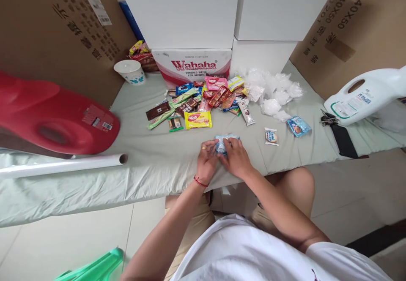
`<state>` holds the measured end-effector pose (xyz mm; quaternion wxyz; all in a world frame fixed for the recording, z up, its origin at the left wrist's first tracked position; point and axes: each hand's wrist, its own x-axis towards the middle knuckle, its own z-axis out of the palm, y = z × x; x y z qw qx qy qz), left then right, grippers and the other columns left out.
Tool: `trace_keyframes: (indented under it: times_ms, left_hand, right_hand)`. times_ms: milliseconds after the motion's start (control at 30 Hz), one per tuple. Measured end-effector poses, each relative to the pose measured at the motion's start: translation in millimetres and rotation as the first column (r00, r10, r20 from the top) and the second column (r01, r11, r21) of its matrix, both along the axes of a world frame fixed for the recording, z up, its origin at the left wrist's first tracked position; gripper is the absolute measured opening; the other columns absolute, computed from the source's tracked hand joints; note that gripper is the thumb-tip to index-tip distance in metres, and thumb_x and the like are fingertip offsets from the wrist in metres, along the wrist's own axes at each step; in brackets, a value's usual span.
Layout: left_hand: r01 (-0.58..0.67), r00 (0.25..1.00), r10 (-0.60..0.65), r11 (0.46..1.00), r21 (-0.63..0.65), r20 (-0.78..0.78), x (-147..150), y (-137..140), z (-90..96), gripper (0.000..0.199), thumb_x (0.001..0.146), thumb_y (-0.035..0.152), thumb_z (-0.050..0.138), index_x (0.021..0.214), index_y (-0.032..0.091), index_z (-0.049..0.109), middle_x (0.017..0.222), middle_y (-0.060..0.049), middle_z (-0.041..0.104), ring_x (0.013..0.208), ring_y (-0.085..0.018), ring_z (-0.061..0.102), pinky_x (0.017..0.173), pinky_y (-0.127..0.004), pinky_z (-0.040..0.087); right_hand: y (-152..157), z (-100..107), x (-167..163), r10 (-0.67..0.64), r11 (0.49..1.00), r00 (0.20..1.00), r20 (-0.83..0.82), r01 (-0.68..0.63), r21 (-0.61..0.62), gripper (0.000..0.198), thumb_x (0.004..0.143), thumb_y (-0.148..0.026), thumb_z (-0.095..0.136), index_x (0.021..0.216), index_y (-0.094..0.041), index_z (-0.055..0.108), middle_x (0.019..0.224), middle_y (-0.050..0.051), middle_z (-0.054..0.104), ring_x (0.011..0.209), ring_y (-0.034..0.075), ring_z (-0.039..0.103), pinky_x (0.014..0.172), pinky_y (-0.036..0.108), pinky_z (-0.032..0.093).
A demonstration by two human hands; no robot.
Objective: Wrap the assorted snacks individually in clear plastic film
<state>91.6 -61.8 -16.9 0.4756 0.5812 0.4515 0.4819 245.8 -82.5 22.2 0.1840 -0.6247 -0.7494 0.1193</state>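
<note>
Pale green, cloth-covered table (165, 156) bears a heap of wrapped snacks (197, 118), with crumpled clear plastic (274, 88) at its right. Nearer, the left hand (207, 161) and right hand (237, 157) meet, each grip closed on a small blue-and-clear packet (220, 145) between them near the table's front edge.

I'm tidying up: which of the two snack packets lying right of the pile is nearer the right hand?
The small, square, white-and-tan plastic packet is nearer the right hand; the larger, blue plastic packet lies farther right.
</note>
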Motion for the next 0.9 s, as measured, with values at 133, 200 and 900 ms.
trace_keyframes:
  times_ms: [133, 200, 900]
  left_hand:
    - [-0.034, 0.953, 0.095, 0.977, -0.210, 0.288, -1.6, 6.1, 3.8, 0.033, 0.080, 0.024, 0.057, 0.113, 0.026, 0.054, 0.150, -0.009, 0.061, 0.147, -0.022, 0.053, 0.117, -0.045, 0.051]
    - [0.023, 0.930, 0.071, 0.968, -0.250, 0.361, -3.4, 9.2, 8.6, 0.033, 0.078, 0.029, 0.059, 0.110, 0.025, 0.052, 0.146, -0.012, 0.064, 0.143, -0.023, 0.058, 0.119, -0.046, 0.049]
    - [-0.362, 0.888, 0.287, 0.918, -0.161, -0.358, -108.4, -18.1, 41.4, 0.039, 0.081, 0.042, 0.069, 0.113, 0.022, 0.062, 0.113, -0.010, 0.077, 0.114, -0.032, 0.072, 0.101, -0.050, 0.056]
  right_hand:
    - [-7.9, 1.4, -19.1, -0.057, 0.998, 0.987, 0.151, 0.059, -0.007, 0.075, 0.098, -0.052, 0.063, 0.159, -0.012, 0.043, 0.148, 0.025, 0.051, 0.128, 0.041, 0.049, 0.103, 0.055, 0.047]
    - [-4.8, 6.1, -27.4, -0.091, 0.995, 0.978, 0.188, 0.096, -0.017, 0.075, 0.098, -0.052, 0.065, 0.157, -0.011, 0.044, 0.144, 0.025, 0.054, 0.125, 0.041, 0.050, 0.100, 0.054, 0.049]
    - [-52.1, 18.1, 187.7, -0.499, 0.774, 0.126, -0.857, 0.511, -0.375, 0.036, 0.072, -0.042, 0.089, 0.093, -0.020, 0.070, 0.090, 0.003, 0.072, 0.078, 0.017, 0.067, 0.073, 0.033, 0.066]
